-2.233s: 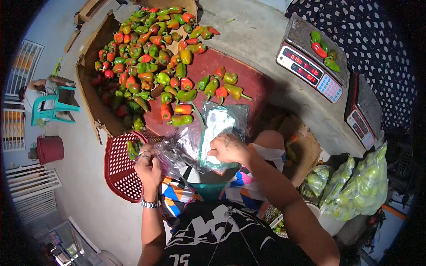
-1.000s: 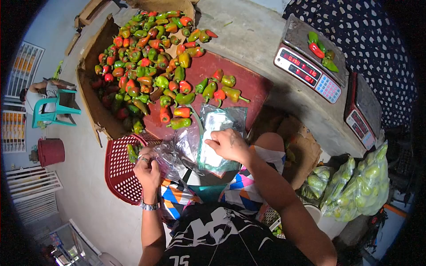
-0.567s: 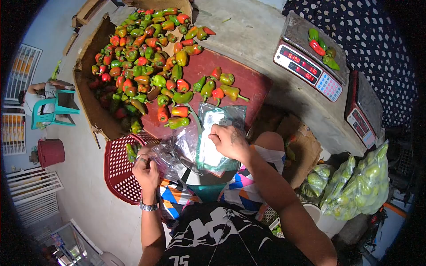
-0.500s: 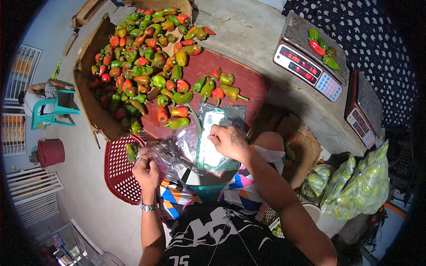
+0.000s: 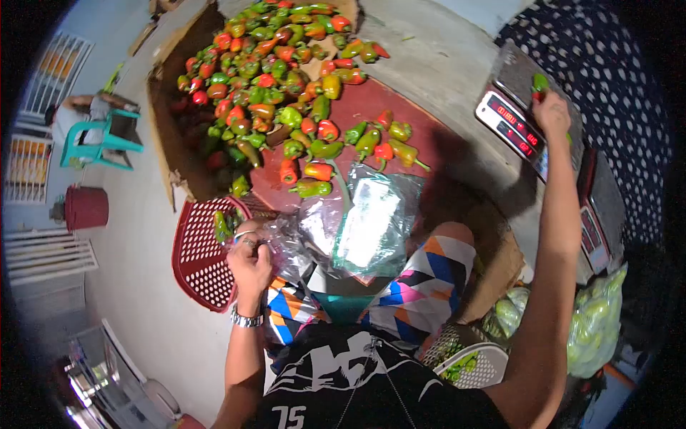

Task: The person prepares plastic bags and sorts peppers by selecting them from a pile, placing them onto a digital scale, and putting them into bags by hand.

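Note:
Over the red basket's inner edge, my left hand (image 5: 250, 263) is closed on a clear plastic bag (image 5: 284, 247). My right hand (image 5: 552, 114) reaches over the upper scale (image 5: 511, 123), its fingers at the peppers there; a green pepper (image 5: 540, 82) shows just beyond them, and whether they grip a pepper is hidden. A stack of shiny clear bags (image 5: 371, 222) lies flat in front of my lap. Beyond it, loose red and green peppers (image 5: 368, 143) rest on the red board (image 5: 400, 107), beside a large pepper pile (image 5: 264, 79) in an open cardboard box (image 5: 163, 114).
The red perforated basket (image 5: 204, 257) holds a few peppers at left. A second scale (image 5: 604, 207) and bags of green peppers (image 5: 597, 329) are at right. Near my right thigh is a white basket (image 5: 486, 365). A person (image 5: 71, 118) sits on a teal chair (image 5: 89, 143) far left.
My right hand has left the plastic bags and moved up and right to the peppers on the scale. The view has shifted. My left hand still holds the plastic bag.

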`<state>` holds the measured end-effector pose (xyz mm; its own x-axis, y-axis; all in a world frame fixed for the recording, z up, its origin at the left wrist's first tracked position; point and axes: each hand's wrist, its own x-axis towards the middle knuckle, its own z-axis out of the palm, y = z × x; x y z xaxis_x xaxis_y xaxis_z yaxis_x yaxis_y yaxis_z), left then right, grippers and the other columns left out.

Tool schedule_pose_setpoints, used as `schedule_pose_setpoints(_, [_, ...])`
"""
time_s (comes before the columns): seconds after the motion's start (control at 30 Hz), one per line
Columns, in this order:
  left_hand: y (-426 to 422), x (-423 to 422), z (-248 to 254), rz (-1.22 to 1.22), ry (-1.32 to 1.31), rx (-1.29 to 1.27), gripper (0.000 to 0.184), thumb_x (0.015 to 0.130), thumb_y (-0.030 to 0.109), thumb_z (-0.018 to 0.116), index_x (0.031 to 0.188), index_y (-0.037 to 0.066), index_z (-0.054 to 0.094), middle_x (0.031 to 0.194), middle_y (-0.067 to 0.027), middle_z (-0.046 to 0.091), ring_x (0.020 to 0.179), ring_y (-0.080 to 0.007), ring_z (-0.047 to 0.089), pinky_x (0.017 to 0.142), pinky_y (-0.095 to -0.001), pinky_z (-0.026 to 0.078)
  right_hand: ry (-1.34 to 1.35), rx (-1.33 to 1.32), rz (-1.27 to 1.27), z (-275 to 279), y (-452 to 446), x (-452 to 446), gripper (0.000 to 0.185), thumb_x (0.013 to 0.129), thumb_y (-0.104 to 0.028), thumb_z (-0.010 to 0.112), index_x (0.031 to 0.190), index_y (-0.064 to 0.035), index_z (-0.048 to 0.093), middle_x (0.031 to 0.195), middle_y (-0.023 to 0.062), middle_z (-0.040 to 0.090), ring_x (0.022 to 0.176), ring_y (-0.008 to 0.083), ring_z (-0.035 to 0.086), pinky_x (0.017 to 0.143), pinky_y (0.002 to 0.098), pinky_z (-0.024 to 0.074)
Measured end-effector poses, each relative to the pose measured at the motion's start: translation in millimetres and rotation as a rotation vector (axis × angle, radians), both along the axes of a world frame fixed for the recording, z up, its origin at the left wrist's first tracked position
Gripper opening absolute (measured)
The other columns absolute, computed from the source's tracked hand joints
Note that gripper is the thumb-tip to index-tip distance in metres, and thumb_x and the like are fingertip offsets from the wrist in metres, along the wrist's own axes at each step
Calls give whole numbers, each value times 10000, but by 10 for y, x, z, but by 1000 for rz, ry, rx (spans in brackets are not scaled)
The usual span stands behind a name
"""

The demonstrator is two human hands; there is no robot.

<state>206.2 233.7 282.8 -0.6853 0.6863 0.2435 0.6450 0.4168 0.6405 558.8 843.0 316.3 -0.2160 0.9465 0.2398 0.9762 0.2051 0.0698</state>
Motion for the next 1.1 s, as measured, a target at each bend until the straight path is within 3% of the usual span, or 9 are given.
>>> schedule_pose_setpoints(0.1, [27, -1, -19, -2, 28, 11, 43, 791, -2, 606, 819, -32, 619, 767, -181, 636, 696, -349, 642, 674, -389, 511, -173, -129, -73, 99, 19, -72, 484, 874, -317, 667, 1296, -80, 658, 1378, 217, 622, 1323, 384, 550, 1128, 451, 449])
schedule_pose_setpoints(0.27, [-50, -40, -14, 4, -35, -14, 66, 787, -6, 606, 839, -30, 639, 792, -188, 663, 719, -359, 667, 694, -386, 528, -288, -123, -154, 8, 40, -71, 604, 866, -367, 713, 1361, -40, 599, 1414, 243, 571, 1382, 406, 478, 1129, 447, 426])
schedule_pose_setpoints(0.37, [-54, -47, 17, 4, -28, 16, 73, 784, -14, 600, 839, -28, 646, 797, -190, 667, 718, -357, 671, 690, -388, 529, -96, -16, -234, 129, -186, -287, 629, 865, -378, 723, 1359, -17, 574, 1444, 243, 538, 1405, 425, 441, 1111, 452, 437])
schedule_pose_setpoints(0.4, [-33, -38, 64, -1, -30, 20, 78, 784, -8, 599, 836, -24, 654, 809, -185, 678, 728, -351, 680, 693, -388, 533, -19, 115, -186, 80, -218, -316, 627, 865, -389, 719, 1345, -18, 560, 1332, 246, 619, 1297, 374, 564, 1038, 425, 487])
schedule_pose_setpoints(0.5, [-29, -45, 77, -2, -38, -12, 78, 783, 0, 598, 831, -21, 657, 811, -180, 684, 725, -347, 683, 692, -388, 534, 613, -37, 125, -182, -258, -453, 555, 853, -399, 719, 1242, -16, 617, 1143, 227, 698, 1102, 332, 676, 942, 411, 524])
schedule_pose_setpoints(0.57, [-54, -56, 32, -13, -47, 7, 90, 782, 7, 597, 836, -19, 664, 816, -180, 688, 718, -349, 681, 696, -392, 537, 756, -332, 258, -332, -501, -759, 487, 839, -409, 719, 1117, -11, 684, 938, 192, 727, 904, 313, 711, 873, 416, 538])
schedule_pose_setpoints(0.77, [-82, -46, 54, 6, -82, 29, 104, 779, 1, 587, 843, -22, 665, 820, -183, 687, 730, -347, 685, 712, -380, 544, 353, -357, 47, -895, -1519, -1610, 699, 866, -667, 668, 1012, 12, 745, 1057, 328, 709, 1072, 459, 691, 873, 501, 543])
schedule_pose_setpoints(0.87, [-167, -85, 9, 22, -81, 76, 132, 781, -7, 578, 865, -22, 679, 834, -180, 694, 751, -344, 692, 725, -374, 547, 330, -473, 60, -1734, -1374, -1306, 649, 870, -571, 731, 1044, 54, 713, 1104, 366, 681, 1111, 497, 654, 935, 536, 514])
schedule_pose_setpoints(1.1, [-221, -144, 19, 26, -74, 103, 133, 791, -12, 578, 868, -16, 685, 838, -169, 707, 765, -337, 702, 724, -367, 547, 371, -321, 181, -1398, -1693, -1208, 544, 844, -433, 802, 1068, 45, 671, 1097, 302, 666, 1056, 466, 649, 938, 514, 505])
